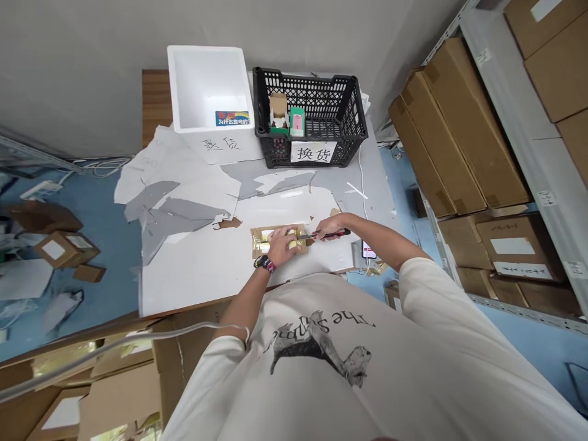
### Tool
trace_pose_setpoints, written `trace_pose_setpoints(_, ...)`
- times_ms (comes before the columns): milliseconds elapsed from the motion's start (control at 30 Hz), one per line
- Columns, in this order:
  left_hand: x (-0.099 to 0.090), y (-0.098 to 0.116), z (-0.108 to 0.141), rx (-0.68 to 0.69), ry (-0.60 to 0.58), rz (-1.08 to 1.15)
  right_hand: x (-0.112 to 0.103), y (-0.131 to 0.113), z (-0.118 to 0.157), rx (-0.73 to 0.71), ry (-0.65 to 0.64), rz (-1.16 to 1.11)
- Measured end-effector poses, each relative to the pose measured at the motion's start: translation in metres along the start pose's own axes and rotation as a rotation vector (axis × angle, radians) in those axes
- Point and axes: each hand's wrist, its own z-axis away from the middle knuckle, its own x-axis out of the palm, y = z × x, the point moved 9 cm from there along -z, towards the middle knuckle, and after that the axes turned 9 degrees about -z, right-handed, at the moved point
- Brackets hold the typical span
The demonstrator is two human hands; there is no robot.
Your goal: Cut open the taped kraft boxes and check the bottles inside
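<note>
Black-and-red cutter [334,233] is gripped tight in the right hand [329,228], its tip pointed left at one gold foil packet [260,243], which is held down by the left hand [282,246], fingers bent, and lies long side to side on a white board [193,269], with one black basket [303,76] farther off.

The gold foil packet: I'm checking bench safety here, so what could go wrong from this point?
The black-and-red cutter in the right hand points toward the fingers of the left hand on the gold foil packet, so a slip could cut them or the packet. The smartphone beside the right forearm could get knocked.
</note>
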Motion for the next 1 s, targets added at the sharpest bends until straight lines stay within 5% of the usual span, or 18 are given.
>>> trace_pose_setpoints(633,-0.005,0.0,-0.004,-0.027,0.029,0.026,0.013,0.019,0.01,-0.075,0.088,-0.133)
trace_pose_setpoints(1000,0.004,0.015,-0.002,-0.179,0.148,-0.061,0.01,0.021,0.009,-0.108,0.159,-0.112)
